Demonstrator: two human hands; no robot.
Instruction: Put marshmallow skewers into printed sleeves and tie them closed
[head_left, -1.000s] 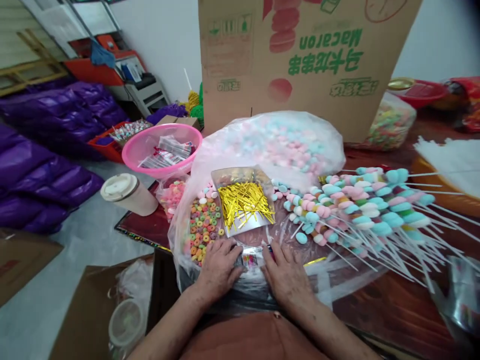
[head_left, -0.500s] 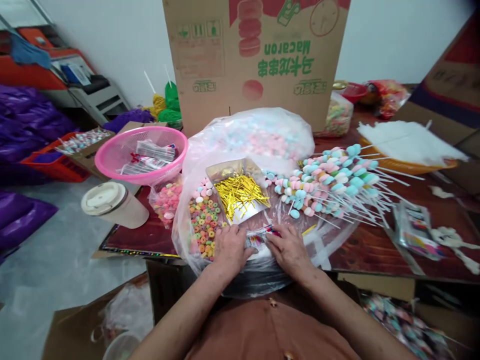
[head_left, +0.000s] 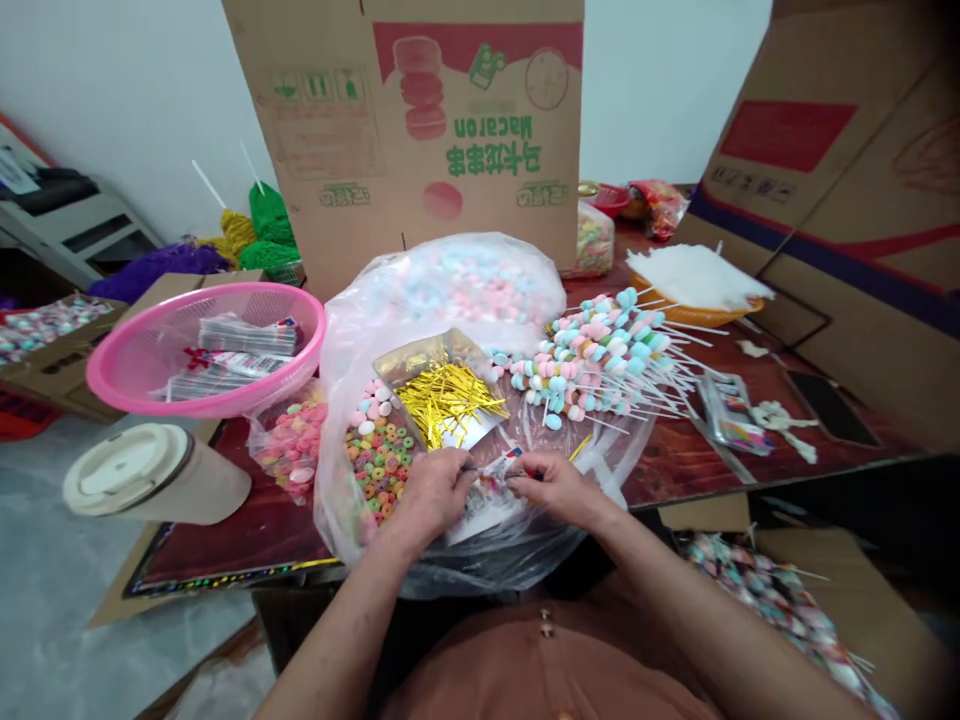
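Between my hands is a small printed plastic bag (head_left: 491, 482), clear with coloured print. My left hand (head_left: 437, 488) pinches its left end, and my right hand (head_left: 556, 487) has thumb and fingers closed on its right end. Just beyond them, an open carton (head_left: 390, 367) holds a heap of gold twist ties (head_left: 450, 400). Ring-shaped coloured candies (head_left: 379, 465) lie left of my left hand on a large clear plastic sheet (head_left: 517, 570). Candy skewers (head_left: 600, 360) in pink, blue and white are piled to the right, sticks pointing right.
A pink mesh basket (head_left: 105, 375) with flat printed bags stands left, behind a lidded cup (head_left: 217, 480). Behind rises a large cardboard box (head_left: 315, 230). At right are more printed bags (head_left: 724, 410), a phone-like dark slab (head_left: 832, 408) and an orange basket (head_left: 694, 315).
My hands have lifted slightly and closed in a pinch on the printed bag, which was lying flatter beneath my fingers. The camera view has turned to the right.
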